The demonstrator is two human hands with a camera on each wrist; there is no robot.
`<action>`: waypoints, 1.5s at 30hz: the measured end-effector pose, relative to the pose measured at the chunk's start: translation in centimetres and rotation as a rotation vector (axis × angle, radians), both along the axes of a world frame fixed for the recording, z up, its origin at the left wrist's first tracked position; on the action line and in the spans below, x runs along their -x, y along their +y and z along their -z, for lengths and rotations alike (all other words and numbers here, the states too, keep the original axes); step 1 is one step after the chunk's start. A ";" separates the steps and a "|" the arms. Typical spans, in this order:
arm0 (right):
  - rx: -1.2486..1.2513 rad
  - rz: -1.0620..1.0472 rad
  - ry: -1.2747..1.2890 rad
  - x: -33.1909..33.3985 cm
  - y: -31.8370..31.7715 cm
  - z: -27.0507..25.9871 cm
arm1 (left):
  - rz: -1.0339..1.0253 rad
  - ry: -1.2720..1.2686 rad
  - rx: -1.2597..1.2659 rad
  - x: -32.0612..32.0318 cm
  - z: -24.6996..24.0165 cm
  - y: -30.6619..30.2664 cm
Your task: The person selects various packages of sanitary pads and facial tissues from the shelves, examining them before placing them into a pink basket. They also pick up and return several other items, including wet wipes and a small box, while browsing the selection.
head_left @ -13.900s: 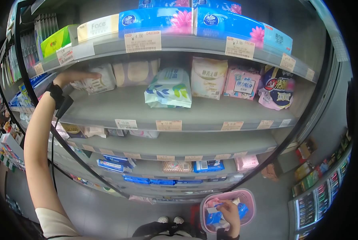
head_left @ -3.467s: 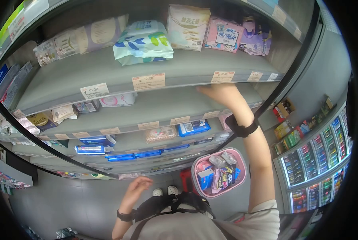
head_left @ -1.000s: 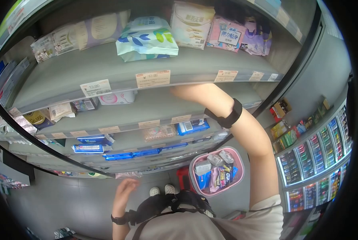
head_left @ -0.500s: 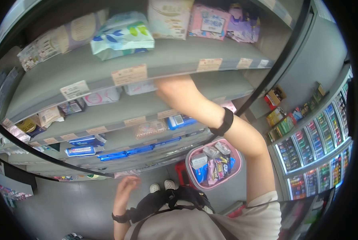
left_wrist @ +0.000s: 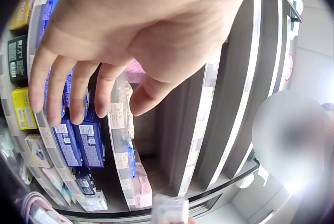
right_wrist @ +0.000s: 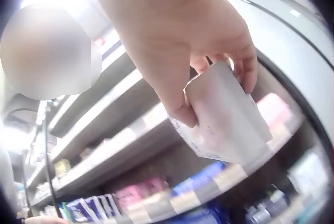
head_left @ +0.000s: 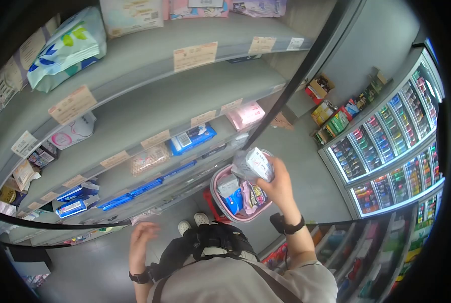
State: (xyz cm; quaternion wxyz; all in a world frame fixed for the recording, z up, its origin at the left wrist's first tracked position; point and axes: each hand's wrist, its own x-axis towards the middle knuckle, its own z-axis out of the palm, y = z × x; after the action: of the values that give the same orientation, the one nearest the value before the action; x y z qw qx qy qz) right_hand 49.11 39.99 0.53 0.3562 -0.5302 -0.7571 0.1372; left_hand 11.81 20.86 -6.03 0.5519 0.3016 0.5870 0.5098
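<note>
My right hand (head_left: 280, 186) pinches a white, plastic-wrapped pack (head_left: 256, 164) between thumb and fingers, above the pink basket (head_left: 241, 220). In the right wrist view the pack's pale side (right_wrist: 224, 119) faces the camera, thumb on one side and fingers at the other. Inside the basket lie a blue pack (head_left: 233, 203), a grey-white pack (head_left: 227, 185) and a pink-and-dark pack (head_left: 256, 197); the held pack hides part of the contents. My left hand (head_left: 143, 240) hangs near my waist, fingers loosely bent, holding nothing. The left wrist view shows its palm and spread fingers.
Shelves with price tags fill the left, carrying a green-leaf pack (head_left: 71, 48), a blue pack (head_left: 192, 139) and a pink pack (head_left: 245, 116). A black shelf post (head_left: 291, 81) stands beyond the basket. A lit drinks cooler (head_left: 387, 146) is at right, another rack (head_left: 346, 252) behind.
My right hand has come out from under the upper shelf and now holds the white pack over the basket. The head view has turned right and down. My left hand stays low.
</note>
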 end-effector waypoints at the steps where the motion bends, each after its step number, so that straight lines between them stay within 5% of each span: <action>1: 0.121 0.140 -0.030 -1.7 0.0 3.5 | 0.012 -0.006 0.010 -0.1 0.0 0.3; 7: 0.419 0.791 -0.268 -10.7 -0.9 19.5 | 0.082 0.001 0.039 -0.7 -0.4 1.7; 17: 0.338 1.005 -0.288 -15.0 1.3 24.0 | 0.072 0.020 0.058 -1.8 -1.2 2.2; 20: 0.304 0.886 -0.301 -14.2 2.0 25.6 | 0.057 0.030 0.071 -2.0 -1.0 2.0; 22: 0.506 0.645 -0.375 -14.0 1.7 28.9 | 0.038 0.033 0.073 -2.1 -1.2 1.7; 30: 0.536 0.600 -0.263 -14.9 1.7 32.8 | -0.021 0.059 0.055 -1.1 -0.4 0.0; 33: 0.751 0.553 -0.295 -14.7 3.0 30.9 | -0.038 0.022 0.052 -1.0 -1.3 0.3; 35: 0.769 0.693 -0.712 -11.8 3.4 28.4 | -0.048 0.033 0.030 -0.5 -1.6 0.4; 37: 0.647 0.631 -0.644 -7.8 2.9 24.0 | -0.007 0.088 -0.005 0.1 -1.8 0.6; 40: 0.483 0.010 -0.204 -5.6 2.7 24.7 | -0.051 0.197 -0.092 0.7 -3.5 0.9; 43: 1.014 -0.385 -0.210 -1.3 0.2 20.2 | -0.081 0.428 -0.163 1.0 -9.2 1.2; 45: 1.171 -0.595 -0.253 0.1 -1.2 19.6 | -0.162 0.937 -0.213 1.3 -13.8 1.6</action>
State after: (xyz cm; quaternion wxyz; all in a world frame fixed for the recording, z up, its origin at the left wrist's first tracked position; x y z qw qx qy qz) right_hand 48.96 38.83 -19.04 -0.1350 -0.4164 -0.7075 0.5548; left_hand 10.53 22.47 7.76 0.1528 0.5069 0.7384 0.4178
